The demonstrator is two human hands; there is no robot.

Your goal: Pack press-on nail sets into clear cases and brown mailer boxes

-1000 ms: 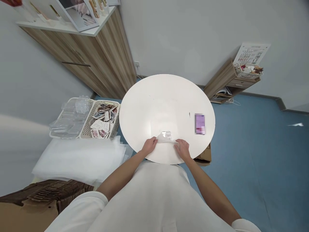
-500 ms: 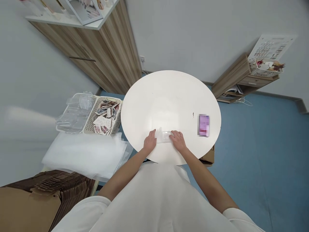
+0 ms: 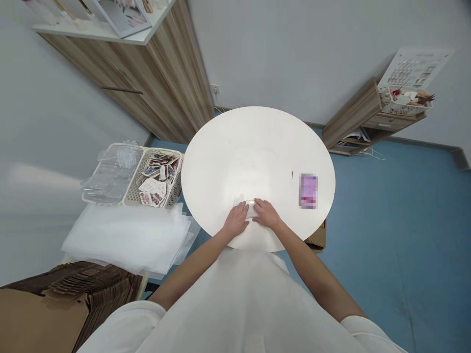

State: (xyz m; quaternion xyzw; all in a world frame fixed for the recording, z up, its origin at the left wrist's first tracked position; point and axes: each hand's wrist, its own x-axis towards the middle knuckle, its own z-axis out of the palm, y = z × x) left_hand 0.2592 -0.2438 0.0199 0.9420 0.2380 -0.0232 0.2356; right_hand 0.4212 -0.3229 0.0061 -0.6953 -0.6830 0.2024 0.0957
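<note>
A small clear plastic packet [image 3: 251, 212] lies flat near the close edge of the round white table [image 3: 253, 137]. My left hand [image 3: 236, 220] grips its left part, fingers bent over it. From the other side my right hand [image 3: 267, 214] holds the packet's right end, with the fingertips on its top. Only a narrow strip shows between the two hands, and a bit of thin see-through film sticks out past the left fingers. What the packet contains, if anything, cannot be made out.
A blurred-out purple item [image 3: 308, 191] lies on the table's right side. Left of the table stand a basket of printed cards [image 3: 176, 189] and a basket of clear plastic pieces [image 3: 114, 171]. White foam sheets [image 3: 128, 235] and folded cardboard [image 3: 40, 318] lie nearer.
My left hand has slid right and over the packet, closer to my right hand. My right hand has shifted slightly left. Less of the packet shows.
</note>
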